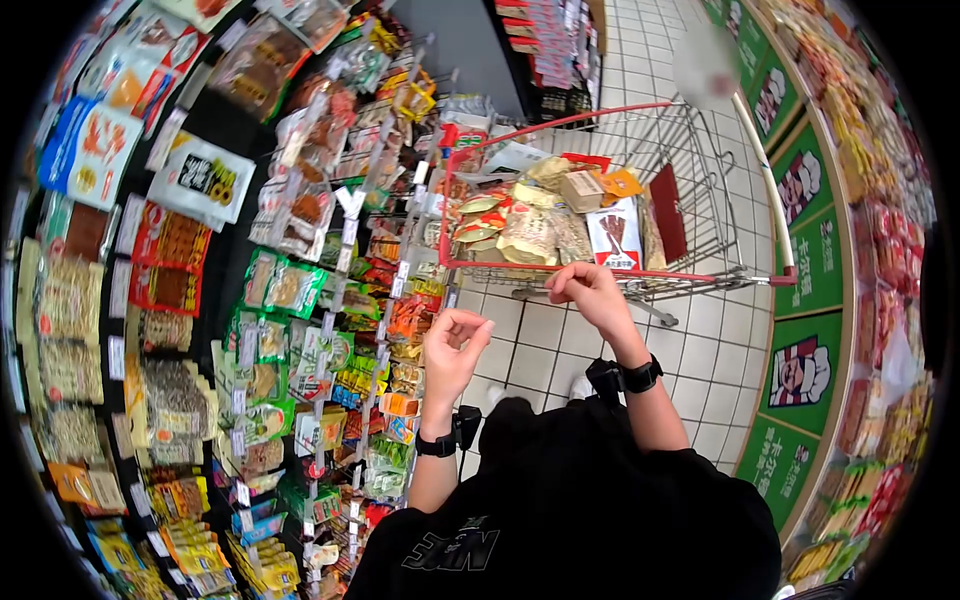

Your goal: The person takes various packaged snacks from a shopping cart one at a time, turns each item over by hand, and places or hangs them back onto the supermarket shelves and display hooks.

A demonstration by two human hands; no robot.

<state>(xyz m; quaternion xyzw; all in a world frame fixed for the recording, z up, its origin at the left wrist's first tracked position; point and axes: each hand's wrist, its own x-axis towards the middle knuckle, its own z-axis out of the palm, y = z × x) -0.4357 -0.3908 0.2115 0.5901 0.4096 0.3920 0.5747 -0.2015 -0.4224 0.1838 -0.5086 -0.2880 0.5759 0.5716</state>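
My left hand (pixel 455 352) is raised in front of me, beside the packed shelves. Its fingers are loosely curved, the thumb stands apart, and I see nothing in it. Just below the cart's red near rim is my right hand (pixel 592 298), its fingers loosely bent and pointing left; it looks empty. Beyond both hands stands a shopping cart (pixel 700 250) of metal wire. In it lie several food bags (pixel 528 232), a small brown box (pixel 582 190), an orange packet (pixel 621 183) and a white packet with a dark red picture (pixel 615 235).
Tall shelves with hanging snack packets (pixel 292 285) line the left side. To the right runs a display with green panels (pixel 802 375) and packaged goods on top. A tiled floor (pixel 540 350) lies between them. Another rack (pixel 550 45) stands ahead.
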